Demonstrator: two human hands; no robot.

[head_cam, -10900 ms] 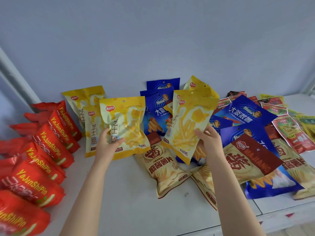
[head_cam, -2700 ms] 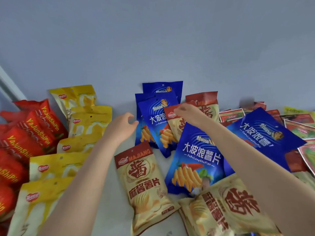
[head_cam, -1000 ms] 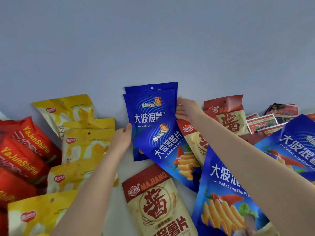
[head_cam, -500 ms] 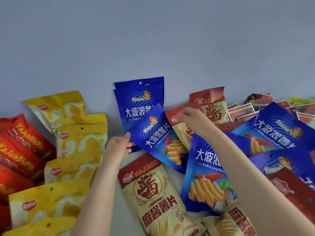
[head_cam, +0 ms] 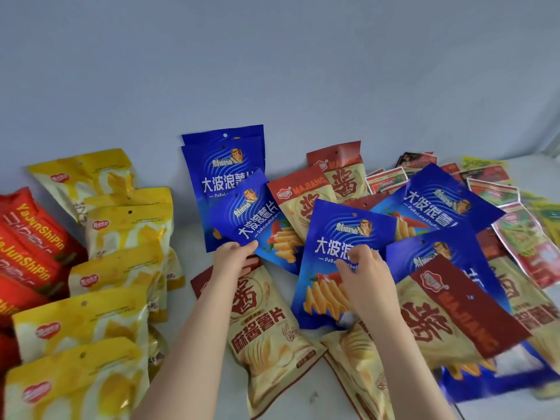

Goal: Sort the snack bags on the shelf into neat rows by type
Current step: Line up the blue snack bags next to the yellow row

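Note:
My left hand pinches the lower left corner of a tilted blue chip bag. Behind it two upright blue bags lean on the wall. My right hand rests with curled fingers on another blue bag lying flat; whether it grips it is unclear. A beige and maroon Majiang bag lies under my left forearm. Yellow bags form a row on the left, red bags a row at the far left.
More blue bags and Majiang bags lie jumbled on the right, with several small red and green packets behind them. The grey wall closes the back. The white shelf surface shows between the yellow and blue rows.
My right hand has come back from the Majiang bag at the rear onto the flat blue bag. My left hand has closed on the tilted blue bag's corner.

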